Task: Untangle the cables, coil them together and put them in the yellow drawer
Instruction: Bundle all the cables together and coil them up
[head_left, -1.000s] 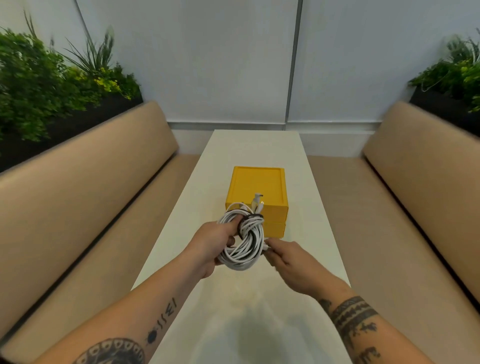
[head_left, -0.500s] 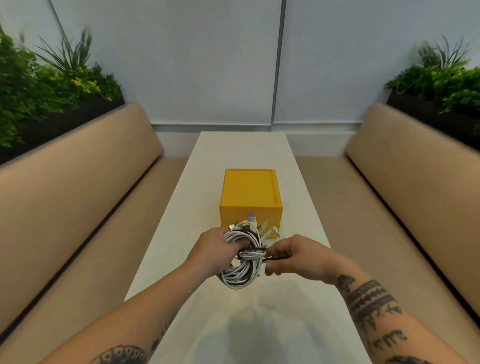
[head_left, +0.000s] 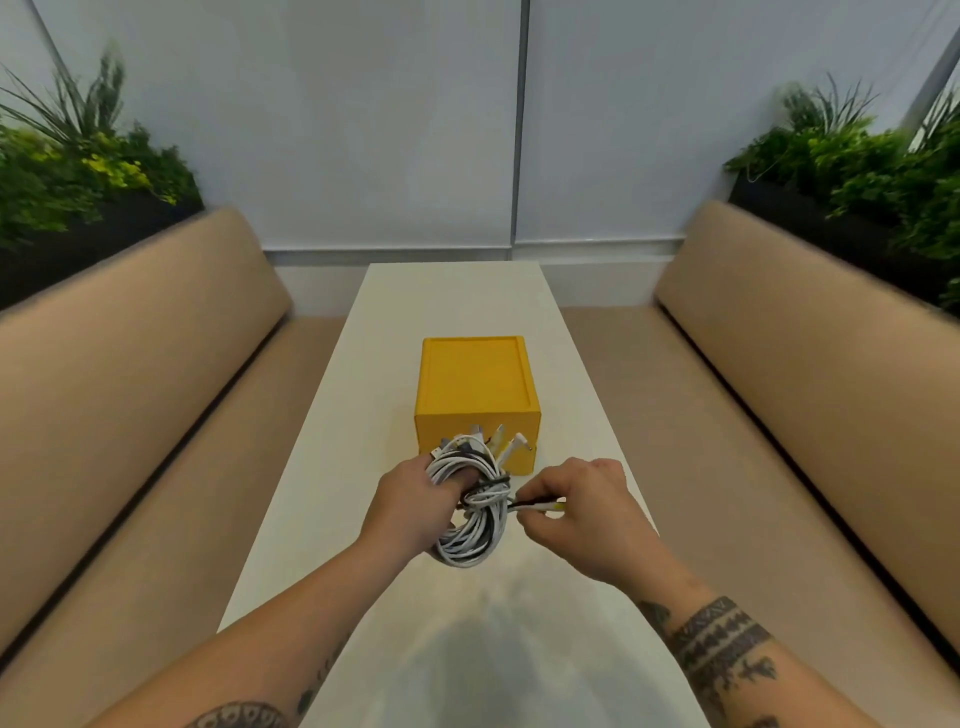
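While the left grip (head_left: 415, 506) curled round the coiled cables (head_left: 475, 538) above the table (head_left: 457, 296), the right grip (head_left: 576, 512) pinched a loose end (head_left: 543, 505) — stretched sideways from the wrap; the bundle hung just before the yellow drawer (head_left: 478, 384).

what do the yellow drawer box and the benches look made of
The yellow drawer box: probably matte plastic, judging by its even colour and moulded raised rim on top. The benches: tan padded upholstery, maybe faux leather or vinyl; smooth, rounded backrests with no visible weave.
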